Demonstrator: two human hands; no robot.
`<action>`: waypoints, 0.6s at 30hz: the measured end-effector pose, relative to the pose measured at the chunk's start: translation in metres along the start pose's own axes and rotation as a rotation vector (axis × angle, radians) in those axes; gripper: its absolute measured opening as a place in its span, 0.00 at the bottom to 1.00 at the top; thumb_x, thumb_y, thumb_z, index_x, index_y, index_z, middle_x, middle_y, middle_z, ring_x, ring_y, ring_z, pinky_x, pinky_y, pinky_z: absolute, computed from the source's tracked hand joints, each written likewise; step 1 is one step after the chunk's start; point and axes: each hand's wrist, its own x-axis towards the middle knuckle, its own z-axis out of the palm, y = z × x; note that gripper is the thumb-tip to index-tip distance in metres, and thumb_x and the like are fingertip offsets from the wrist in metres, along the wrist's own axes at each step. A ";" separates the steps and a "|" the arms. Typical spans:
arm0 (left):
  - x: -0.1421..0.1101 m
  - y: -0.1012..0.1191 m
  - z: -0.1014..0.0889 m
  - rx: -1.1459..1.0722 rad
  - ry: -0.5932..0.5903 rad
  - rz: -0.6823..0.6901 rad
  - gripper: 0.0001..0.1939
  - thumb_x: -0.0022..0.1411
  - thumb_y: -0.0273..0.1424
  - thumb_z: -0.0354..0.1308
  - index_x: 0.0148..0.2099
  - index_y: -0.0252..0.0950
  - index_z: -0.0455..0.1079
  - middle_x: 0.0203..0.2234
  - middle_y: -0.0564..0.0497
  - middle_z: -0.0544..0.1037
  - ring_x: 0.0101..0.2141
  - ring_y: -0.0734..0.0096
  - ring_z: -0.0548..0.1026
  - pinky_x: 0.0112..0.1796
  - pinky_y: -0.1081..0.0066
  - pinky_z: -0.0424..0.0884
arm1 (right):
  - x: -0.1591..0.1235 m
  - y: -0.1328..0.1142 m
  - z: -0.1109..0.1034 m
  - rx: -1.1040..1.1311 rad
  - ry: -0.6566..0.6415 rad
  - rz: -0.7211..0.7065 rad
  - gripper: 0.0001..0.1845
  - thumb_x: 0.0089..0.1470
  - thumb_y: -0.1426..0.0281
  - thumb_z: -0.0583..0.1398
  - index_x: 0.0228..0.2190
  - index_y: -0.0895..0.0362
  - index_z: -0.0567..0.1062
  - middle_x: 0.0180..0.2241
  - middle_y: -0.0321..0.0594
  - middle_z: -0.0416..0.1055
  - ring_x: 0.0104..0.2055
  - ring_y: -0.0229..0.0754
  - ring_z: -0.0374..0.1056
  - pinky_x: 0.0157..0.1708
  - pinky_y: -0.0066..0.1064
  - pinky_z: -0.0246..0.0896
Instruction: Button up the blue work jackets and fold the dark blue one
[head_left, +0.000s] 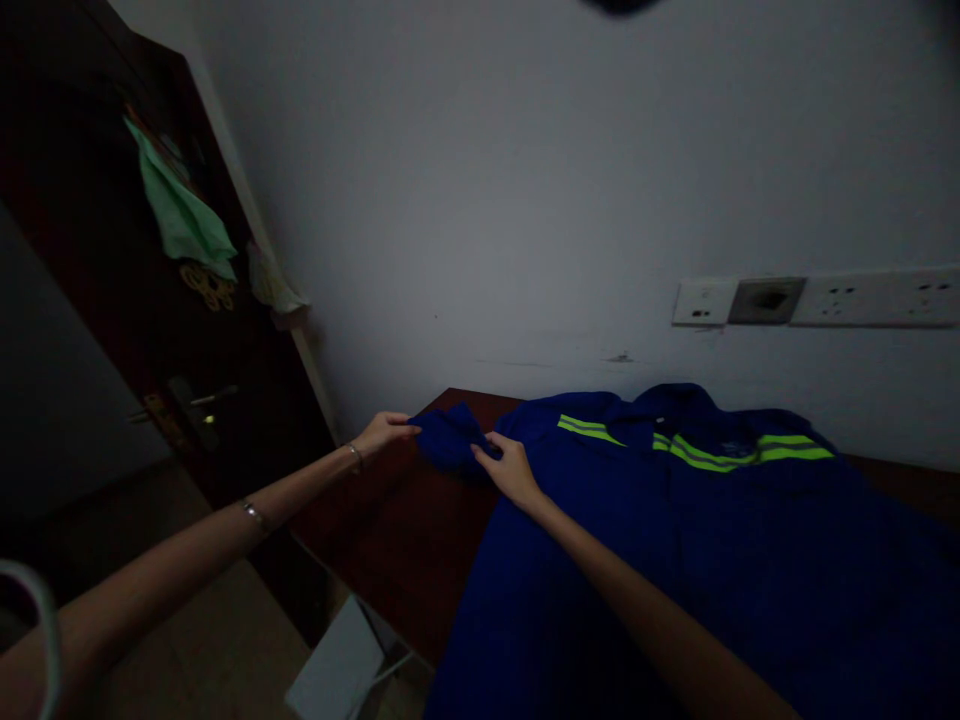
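A dark blue work jacket (600,520) with yellow-green and grey reflective stripes lies spread over the brown table (390,535), its collar toward the wall. At the table's far left part, my left hand (384,432) pinches the outer end of the jacket's sleeve (448,436). Closer to the jacket's body, my right hand (511,468) grips the same sleeve between thumb and fingers. The sleeve is held between both hands, bunched and folded. My right forearm crosses over the jacket's front and hides part of it.
The wall behind the table carries a row of sockets (844,300). To the left stands a dark door (247,360) with a metal handle and a hanging green cloth (184,215). A white flat-topped object (337,660) sits below the table's left edge.
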 end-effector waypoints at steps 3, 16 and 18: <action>0.016 0.010 0.007 -0.048 0.033 0.059 0.11 0.41 0.34 0.64 0.28 0.33 0.73 0.26 0.49 0.77 0.29 0.72 0.73 0.35 0.72 0.68 | -0.012 0.005 -0.002 0.053 -0.028 0.042 0.10 0.48 0.63 0.57 0.29 0.57 0.73 0.27 0.37 0.72 0.31 0.41 0.68 0.33 0.30 0.62; 0.071 0.060 0.104 -0.152 -0.161 0.213 0.07 0.42 0.29 0.61 0.28 0.31 0.71 0.24 0.52 0.75 0.28 0.73 0.71 0.36 0.71 0.66 | -0.028 -0.004 -0.049 0.368 0.197 0.206 0.16 0.48 0.58 0.57 0.34 0.57 0.71 0.34 0.43 0.74 0.35 0.44 0.70 0.37 0.35 0.66; 0.075 0.062 0.124 -0.151 -0.051 0.248 0.08 0.45 0.27 0.59 0.32 0.31 0.71 0.27 0.51 0.75 0.30 0.71 0.72 0.36 0.71 0.66 | -0.027 0.002 -0.057 0.379 0.216 0.229 0.18 0.47 0.56 0.58 0.33 0.58 0.71 0.32 0.43 0.74 0.33 0.44 0.71 0.36 0.35 0.66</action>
